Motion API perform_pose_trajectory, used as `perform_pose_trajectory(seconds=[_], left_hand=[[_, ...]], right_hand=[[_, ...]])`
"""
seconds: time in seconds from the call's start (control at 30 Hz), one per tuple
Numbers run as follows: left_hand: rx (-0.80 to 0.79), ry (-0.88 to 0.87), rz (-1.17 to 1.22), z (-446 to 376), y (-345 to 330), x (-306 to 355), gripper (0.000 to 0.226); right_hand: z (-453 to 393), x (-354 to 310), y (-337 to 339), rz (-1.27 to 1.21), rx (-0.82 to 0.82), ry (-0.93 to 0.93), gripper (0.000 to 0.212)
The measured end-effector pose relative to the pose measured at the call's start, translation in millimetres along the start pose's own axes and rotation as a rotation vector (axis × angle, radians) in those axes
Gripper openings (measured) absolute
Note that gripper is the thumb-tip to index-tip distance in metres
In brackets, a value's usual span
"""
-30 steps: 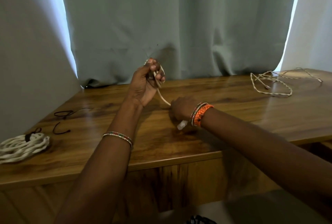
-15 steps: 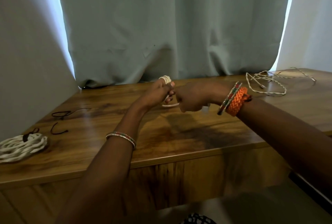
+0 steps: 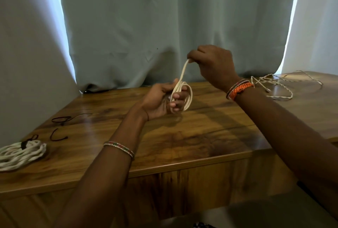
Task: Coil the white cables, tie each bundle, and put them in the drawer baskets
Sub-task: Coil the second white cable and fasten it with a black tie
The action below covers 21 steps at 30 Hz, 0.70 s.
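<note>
Now coiling | left hand grips small white cable coil above wooden counter | right hand pinches free strand, apparently near its end | keep tension, lay loops evenly.

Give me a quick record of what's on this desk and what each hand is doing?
left hand: grips a small coil of white cable
right hand: pinches the cable's free strand, raised above the coil
tied bundle: white cable with a black tie, desk's left edge
loose twisted cable: uncoiled, far right
black ties: lying loose, left
wooden desk: bears all of these
</note>
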<state>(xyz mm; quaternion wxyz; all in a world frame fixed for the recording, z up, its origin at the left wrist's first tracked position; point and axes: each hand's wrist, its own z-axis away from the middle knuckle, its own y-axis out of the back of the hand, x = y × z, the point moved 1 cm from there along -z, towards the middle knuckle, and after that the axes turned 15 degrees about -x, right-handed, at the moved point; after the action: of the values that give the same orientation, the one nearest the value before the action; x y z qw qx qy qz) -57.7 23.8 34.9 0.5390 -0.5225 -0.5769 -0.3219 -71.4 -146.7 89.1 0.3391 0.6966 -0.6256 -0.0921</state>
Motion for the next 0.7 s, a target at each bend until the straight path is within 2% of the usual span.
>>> perform_pose_trajectory(seconds=[0.1,0.23,0.3,0.37,0.47,0.57,0.7], left_hand=[[-0.126,-0.086,0.129,-5,-9,3,0.033],[-0.195,-0.209,0.252,-4,-2,5,0.034],[-0.207,-0.281,0.343,-1,4,8,0.035],[-0.147,-0.350,0.376,2,8,13,0.037],[0.018,-0.411,0.291,4,9,15,0.037],[0.126,-0.448,0.210,5,6,15,0.030],[0.252,-0.508,0.116,3,4,15,0.021]], right_hand=[[6,3,-29,-0.164,-0.002,-0.027,0.020],[19,-23,-71,-0.640,-0.138,-0.105,0.009],[21,-39,-79,-0.825,-0.175,-0.121,0.023],[21,-52,-77,-0.875,-0.206,-0.142,0.032],[23,-62,-73,-0.943,-0.242,-0.182,0.030],[25,-63,-65,-1.036,-0.293,-0.325,0.028],[27,-80,-51,-1.574,-0.333,-0.639,0.039]])
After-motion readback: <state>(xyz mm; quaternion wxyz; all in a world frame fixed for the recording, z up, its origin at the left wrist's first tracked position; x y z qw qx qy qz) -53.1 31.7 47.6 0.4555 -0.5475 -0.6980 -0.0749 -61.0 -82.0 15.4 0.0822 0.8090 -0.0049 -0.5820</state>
